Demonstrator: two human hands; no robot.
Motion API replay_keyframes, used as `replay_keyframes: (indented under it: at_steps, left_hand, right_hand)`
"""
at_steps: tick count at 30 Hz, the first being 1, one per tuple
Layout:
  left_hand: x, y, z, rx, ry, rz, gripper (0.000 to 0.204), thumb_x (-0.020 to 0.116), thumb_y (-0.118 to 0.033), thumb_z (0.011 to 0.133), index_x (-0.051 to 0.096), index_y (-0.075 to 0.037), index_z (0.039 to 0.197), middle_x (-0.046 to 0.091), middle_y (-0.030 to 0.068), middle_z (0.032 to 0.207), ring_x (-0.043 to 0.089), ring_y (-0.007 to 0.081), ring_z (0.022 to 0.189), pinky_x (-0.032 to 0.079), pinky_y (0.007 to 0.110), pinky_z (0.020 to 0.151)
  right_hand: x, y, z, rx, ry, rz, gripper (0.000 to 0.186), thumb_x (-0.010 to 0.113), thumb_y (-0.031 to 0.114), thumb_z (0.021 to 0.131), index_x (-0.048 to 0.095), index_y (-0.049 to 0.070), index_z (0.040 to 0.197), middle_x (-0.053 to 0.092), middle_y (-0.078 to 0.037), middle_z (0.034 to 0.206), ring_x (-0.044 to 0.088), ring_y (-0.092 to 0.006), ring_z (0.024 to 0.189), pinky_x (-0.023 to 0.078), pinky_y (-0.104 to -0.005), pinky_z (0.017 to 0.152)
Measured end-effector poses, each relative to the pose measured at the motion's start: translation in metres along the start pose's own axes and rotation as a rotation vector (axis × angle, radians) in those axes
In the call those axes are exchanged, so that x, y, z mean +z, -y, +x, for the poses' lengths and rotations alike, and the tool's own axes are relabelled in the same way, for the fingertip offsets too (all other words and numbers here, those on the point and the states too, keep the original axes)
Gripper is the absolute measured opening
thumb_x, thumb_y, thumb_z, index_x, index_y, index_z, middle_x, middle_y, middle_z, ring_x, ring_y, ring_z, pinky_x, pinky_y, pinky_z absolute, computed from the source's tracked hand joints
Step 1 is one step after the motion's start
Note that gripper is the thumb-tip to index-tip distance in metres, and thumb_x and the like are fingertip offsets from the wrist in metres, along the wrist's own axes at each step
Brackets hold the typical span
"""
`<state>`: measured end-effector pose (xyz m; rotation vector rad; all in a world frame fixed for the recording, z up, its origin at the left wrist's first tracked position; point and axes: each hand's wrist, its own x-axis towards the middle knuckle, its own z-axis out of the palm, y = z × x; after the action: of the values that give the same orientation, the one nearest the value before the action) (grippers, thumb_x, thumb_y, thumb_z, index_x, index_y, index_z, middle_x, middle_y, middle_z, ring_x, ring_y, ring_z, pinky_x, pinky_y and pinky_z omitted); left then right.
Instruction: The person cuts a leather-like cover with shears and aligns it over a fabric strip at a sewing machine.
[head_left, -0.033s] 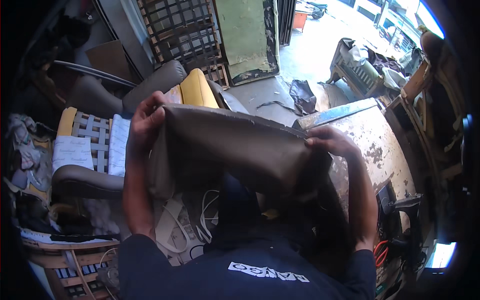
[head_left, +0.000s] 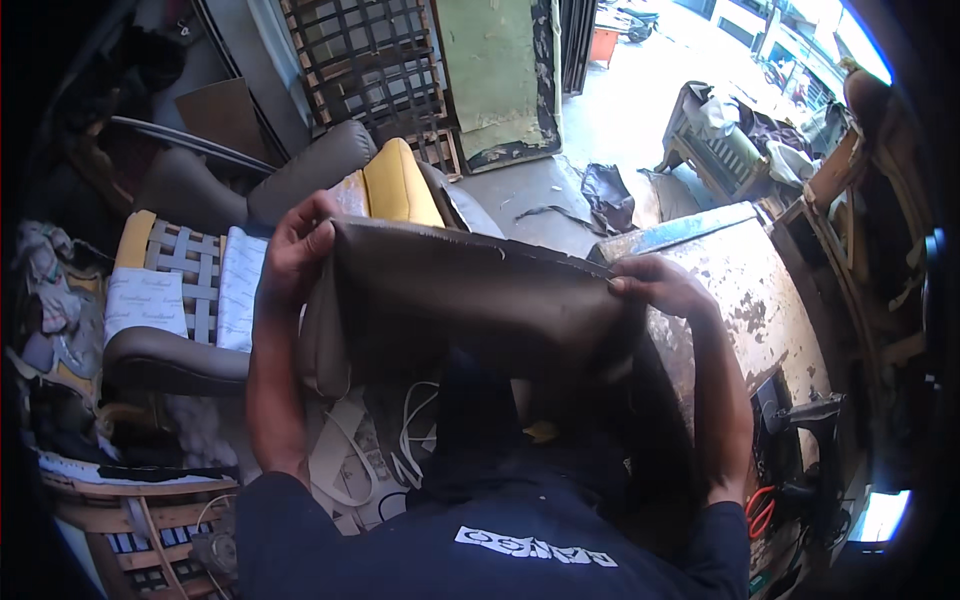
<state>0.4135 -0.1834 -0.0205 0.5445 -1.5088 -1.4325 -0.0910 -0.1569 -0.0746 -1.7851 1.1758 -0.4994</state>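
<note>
A piece of dark brown upholstery leather or vinyl hangs stretched between my two hands, above my lap. My left hand pinches its upper left corner between thumb and fingers. At the upper right corner, my right hand grips the edge with the thumb on the near side. The top edge runs nearly straight and looks raw and a little frayed. Below, the sides fold inward and the lower part drops into shadow, so its far side is hidden.
To the left stands a chair frame with grey webbing and a padded grey arm. A yellow foam cushion is beyond my left hand. On the right are a worn table, a sewing machine and orange-handled scissors. Pale straps lie below.
The sheet's lower right side has shifted slightly left, and its front face hangs a little differently. Both hands keep their grip in nearly the same place.
</note>
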Motion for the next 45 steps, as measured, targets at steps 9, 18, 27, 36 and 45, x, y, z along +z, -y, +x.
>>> replay_keyframes:
  at_steps: [9,18,27,36,45]
  left_hand:
    - [-0.030,0.066,-0.087,-0.010,-0.453,-0.438,0.046,0.061,-0.037,0.104,0.058,-0.001,0.132,0.066,0.0162,0.129,0.064,0.0268,0.118,0.048,0.041,0.106]
    - [-0.056,0.170,-0.183,-0.139,-1.103,-0.234,0.064,0.043,-0.050,0.104,0.054,-0.001,0.144,0.059,0.0201,0.142,0.061,0.0362,0.126,0.049,0.049,0.107]
    - [-0.076,0.257,-0.260,-0.462,-1.357,-0.446,0.057,0.049,-0.049,0.104,0.061,-0.005,0.138,0.066,0.0149,0.134,0.065,0.0331,0.117,0.052,0.047,0.101]
    - [-0.080,0.228,-0.254,-0.471,-1.445,-0.382,0.053,0.061,-0.046,0.101,0.063,-0.004,0.134,0.070,0.0128,0.129,0.067,0.0306,0.116,0.051,0.046,0.104]
    - [-0.069,0.237,-0.258,-0.438,-1.463,-0.421,0.053,0.060,-0.045,0.102,0.065,-0.002,0.131,0.072,0.0138,0.126,0.067,0.0305,0.115,0.050,0.045,0.104]
  right_hand:
    - [-0.032,0.111,0.180,-0.410,-0.616,-0.824,0.021,0.063,0.026,0.101,0.076,0.013,0.110,0.073,-0.012,0.105,0.067,-0.0314,0.105,0.052,-0.0422,0.092]
    - [0.072,0.119,0.303,-0.882,-0.820,-0.425,0.023,0.070,0.017,0.090,0.073,0.014,0.113,0.067,-0.009,0.097,0.063,-0.0324,0.098,0.050,-0.0444,0.088]
    - [0.254,-0.261,0.234,0.705,-0.313,-0.244,0.096,0.082,0.032,0.082,0.032,0.003,0.158,0.052,-0.034,0.135,0.054,-0.0495,0.128,0.046,-0.0523,0.109]
    - [0.300,-0.290,0.265,0.934,-0.258,-0.370,0.116,0.088,0.032,0.080,0.010,0.023,0.166,0.039,-0.022,0.150,0.048,-0.0418,0.135,0.049,-0.0537,0.106]
    - [0.257,-0.297,0.264,0.645,-0.276,-0.494,0.050,0.057,0.016,0.092,0.053,0.011,0.142,0.065,-0.026,0.117,0.066,-0.0467,0.107,0.055,-0.0555,0.090]
